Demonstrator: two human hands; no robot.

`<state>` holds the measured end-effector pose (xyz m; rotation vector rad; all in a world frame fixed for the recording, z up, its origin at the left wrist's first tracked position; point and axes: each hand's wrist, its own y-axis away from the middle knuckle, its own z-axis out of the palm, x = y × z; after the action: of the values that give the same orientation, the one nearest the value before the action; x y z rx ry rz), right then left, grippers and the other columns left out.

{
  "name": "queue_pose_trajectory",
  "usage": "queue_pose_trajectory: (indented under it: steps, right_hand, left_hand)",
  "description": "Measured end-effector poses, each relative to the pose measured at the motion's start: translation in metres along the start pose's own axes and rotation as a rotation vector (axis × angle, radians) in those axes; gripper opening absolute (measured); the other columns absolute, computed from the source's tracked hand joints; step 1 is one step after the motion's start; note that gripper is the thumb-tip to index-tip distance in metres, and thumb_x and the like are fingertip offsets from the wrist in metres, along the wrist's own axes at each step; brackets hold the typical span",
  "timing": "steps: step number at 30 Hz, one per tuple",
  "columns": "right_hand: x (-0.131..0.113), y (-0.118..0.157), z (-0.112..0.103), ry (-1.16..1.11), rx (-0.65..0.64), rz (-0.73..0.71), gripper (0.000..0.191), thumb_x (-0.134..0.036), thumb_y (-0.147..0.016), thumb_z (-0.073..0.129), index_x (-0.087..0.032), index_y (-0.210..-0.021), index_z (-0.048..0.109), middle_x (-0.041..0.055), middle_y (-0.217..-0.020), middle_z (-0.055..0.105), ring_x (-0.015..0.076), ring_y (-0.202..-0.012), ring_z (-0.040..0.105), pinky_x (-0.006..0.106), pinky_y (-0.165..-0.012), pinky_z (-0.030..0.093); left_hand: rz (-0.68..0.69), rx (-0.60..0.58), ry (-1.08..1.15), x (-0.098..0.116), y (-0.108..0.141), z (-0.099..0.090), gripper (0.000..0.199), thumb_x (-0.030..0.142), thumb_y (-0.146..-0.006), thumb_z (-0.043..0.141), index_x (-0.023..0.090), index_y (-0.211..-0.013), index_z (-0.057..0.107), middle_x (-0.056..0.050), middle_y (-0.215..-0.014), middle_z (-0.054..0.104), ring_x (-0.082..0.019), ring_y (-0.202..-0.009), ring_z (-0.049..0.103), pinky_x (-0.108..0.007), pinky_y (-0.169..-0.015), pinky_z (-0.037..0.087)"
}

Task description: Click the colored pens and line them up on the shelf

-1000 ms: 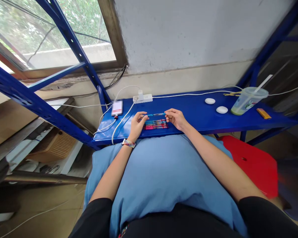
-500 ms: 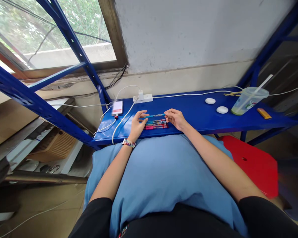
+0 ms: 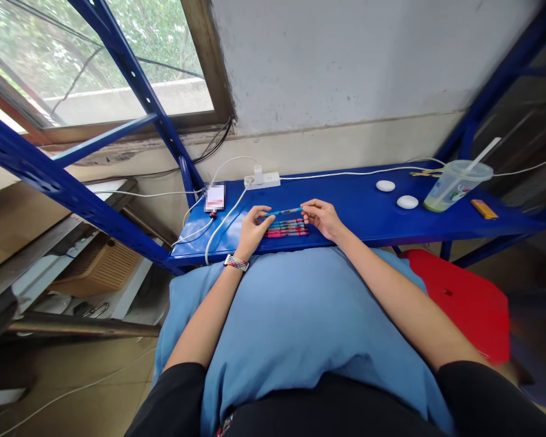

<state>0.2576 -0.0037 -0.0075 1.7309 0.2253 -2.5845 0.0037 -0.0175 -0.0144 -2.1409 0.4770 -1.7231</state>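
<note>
A light-blue pen (image 3: pixel 287 212) lies level between my two hands, just beyond a row of pens. My left hand (image 3: pixel 253 230) is closed at the pen's left end, its thumb on the near side and fingers on the far side. At the right end, my right hand (image 3: pixel 323 219) pinches the pen between thumb and fingertips. Several more pens (image 3: pixel 286 229), blue ones behind and red or pink ones in front, lie side by side on the blue shelf (image 3: pixel 341 209). My left hand partly hides their left ends.
A white power strip (image 3: pixel 268 179) with cables and a small device (image 3: pixel 215 197) are at the back left. To the right are two white egg-shaped objects (image 3: pixel 407 201), a plastic cup (image 3: pixel 457 185) with a straw and an orange packet (image 3: pixel 485 209). A blue cushion (image 3: pixel 295 315) covers my lap.
My left thumb has shifted slightly toward the blue pen, and the pen has turned or shifted a little. My right hand has barely moved. The row of pens looks the same.
</note>
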Motion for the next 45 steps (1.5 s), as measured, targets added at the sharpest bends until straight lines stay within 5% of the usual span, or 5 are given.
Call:
queue_pose_trajectory:
  steps: [10, 18, 25, 36, 45]
  right_hand:
    - [-0.002, 0.001, 0.002, -0.019, 0.022, 0.042, 0.026, -0.027, -0.066, 0.096, -0.018, -0.084, 0.080, 0.0027, -0.073, 0.075, 0.0144, -0.064, 0.067, 0.026, -0.059, 0.060]
    - [-0.013, 0.005, 0.005, -0.328, -0.147, 0.270, 0.029, -0.028, -0.094, 0.063, -0.016, -0.116, 0.079, 0.0066, -0.088, 0.080, 0.0167, -0.068, 0.072, 0.026, -0.062, 0.063]
    - [-0.009, 0.006, 0.005, -0.436, -0.084, 0.282, 0.018, -0.015, -0.090, 0.064, -0.018, -0.103, 0.076, 0.0032, -0.075, 0.075, 0.0128, -0.062, 0.066, 0.020, -0.059, 0.063]
    - [-0.005, 0.003, 0.003, -0.399, -0.065, 0.280, 0.014, -0.017, -0.086, 0.071, -0.019, -0.100, 0.074, 0.0034, -0.076, 0.075, 0.0148, -0.065, 0.070, 0.021, -0.060, 0.065]
    - [-0.009, 0.006, 0.004, -0.434, -0.146, 0.298, 0.031, -0.023, -0.093, 0.061, -0.017, -0.121, 0.074, 0.0039, -0.084, 0.079, 0.0152, -0.067, 0.071, 0.024, -0.063, 0.067]
  left_hand:
    - [-0.013, 0.011, -0.020, 0.003, 0.002, 0.000, 0.026, 0.047, -0.090, 0.085, 0.022, -0.099, 0.086, -0.007, -0.101, 0.084, -0.022, -0.083, 0.074, -0.035, -0.075, 0.058]
    - [0.006, 0.091, 0.058, 0.009, 0.001, 0.001, 0.031, 0.046, -0.086, 0.090, 0.022, -0.105, 0.084, -0.009, -0.108, 0.084, -0.025, -0.100, 0.078, -0.038, -0.088, 0.063]
    - [-0.033, 0.056, 0.106, 0.010, 0.004, 0.005, 0.032, 0.047, -0.087, 0.089, 0.022, -0.107, 0.084, -0.008, -0.107, 0.084, -0.025, -0.101, 0.078, -0.039, -0.091, 0.063]
    - [-0.058, 0.050, 0.165, 0.000, 0.002, 0.006, 0.033, 0.046, -0.087, 0.088, 0.022, -0.109, 0.083, -0.008, -0.107, 0.083, -0.025, -0.099, 0.078, -0.040, -0.090, 0.063]
    - [-0.061, 0.057, 0.155, 0.000, 0.003, 0.006, 0.031, 0.045, -0.086, 0.088, 0.022, -0.106, 0.083, -0.008, -0.105, 0.083, -0.024, -0.096, 0.077, -0.039, -0.089, 0.063]
